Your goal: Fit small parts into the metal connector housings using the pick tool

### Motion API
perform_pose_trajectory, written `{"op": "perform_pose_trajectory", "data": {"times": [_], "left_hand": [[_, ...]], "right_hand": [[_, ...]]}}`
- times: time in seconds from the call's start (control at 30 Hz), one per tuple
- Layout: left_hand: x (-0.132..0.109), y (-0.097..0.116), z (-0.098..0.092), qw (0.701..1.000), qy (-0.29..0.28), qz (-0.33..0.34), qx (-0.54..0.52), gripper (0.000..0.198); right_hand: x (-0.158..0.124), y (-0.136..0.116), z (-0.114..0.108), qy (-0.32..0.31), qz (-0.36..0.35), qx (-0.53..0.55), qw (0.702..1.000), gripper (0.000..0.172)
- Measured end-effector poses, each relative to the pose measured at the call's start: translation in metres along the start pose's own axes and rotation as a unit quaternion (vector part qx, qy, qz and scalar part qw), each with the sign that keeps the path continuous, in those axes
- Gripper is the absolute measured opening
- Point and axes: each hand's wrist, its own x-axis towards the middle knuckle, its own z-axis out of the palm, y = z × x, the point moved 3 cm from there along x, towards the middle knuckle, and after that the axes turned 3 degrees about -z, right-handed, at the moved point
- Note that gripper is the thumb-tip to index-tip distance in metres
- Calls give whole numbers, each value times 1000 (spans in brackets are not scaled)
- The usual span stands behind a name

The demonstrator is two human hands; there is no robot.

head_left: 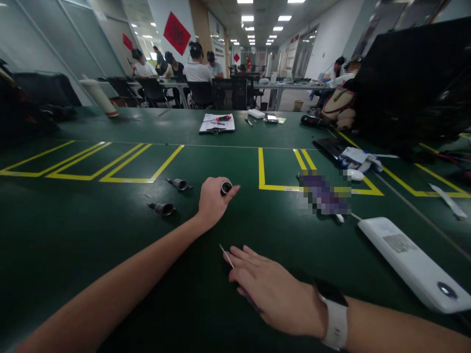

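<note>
My left hand [213, 201] is closed round a dark metal cup-shaped part [225, 188], its round open end towards me. To the left of that hand, two similar parts lie on their sides: one metal part [180, 184] farther back, another metal part [162, 209] nearer. Each has a thin stem at its narrow end. Lower right, my right hand [265, 284] lies low over the table, palm down, holding a thin screwdriver [227, 256]. Its slim shaft points forward and left past the fingers; most of the handle is hidden under the palm.
Yellow tape frames [128, 180] mark the green table [110, 230]. A white power bank-like device [412, 264] and a blurred-out phone-shaped object [324, 193] lie at right. Farther back are a clipboard [217, 123] with a red screwdriver [223, 118], and a cup [99, 97].
</note>
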Motion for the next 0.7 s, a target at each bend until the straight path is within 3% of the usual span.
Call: {"op": "perform_pose_trajectory", "data": {"times": [0.13,0.27,0.37,0.47,0.53,0.6,0.63,0.7], "left_hand": [[-26,13,-27,999,-20,35,-4,39],[-52,25,-48,997,-62,-12,-52,40],[-64,36,-63,994,-57,-46,-78,36],[-67,46,-71,981,-52,-119,-141,28],[-68,51,-69,948,-85,-203,-231,25],[-69,56,-64,897,-91,-267,-341,24],[-70,58,-60,866,-96,-294,-392,24],[-72,61,-53,801,-117,-339,-480,23]], "right_hand": [[-27,-17,4,-50,45,11,998,29],[-42,-21,-3,-45,44,72,995,34],[-48,-16,-16,57,60,150,985,40],[-52,-1,-26,192,164,263,931,29],[-54,10,-28,273,220,363,863,21],[-56,18,-27,335,245,434,799,27],[-56,21,-25,354,252,453,778,29],[-58,25,-22,361,264,465,765,30]]}}
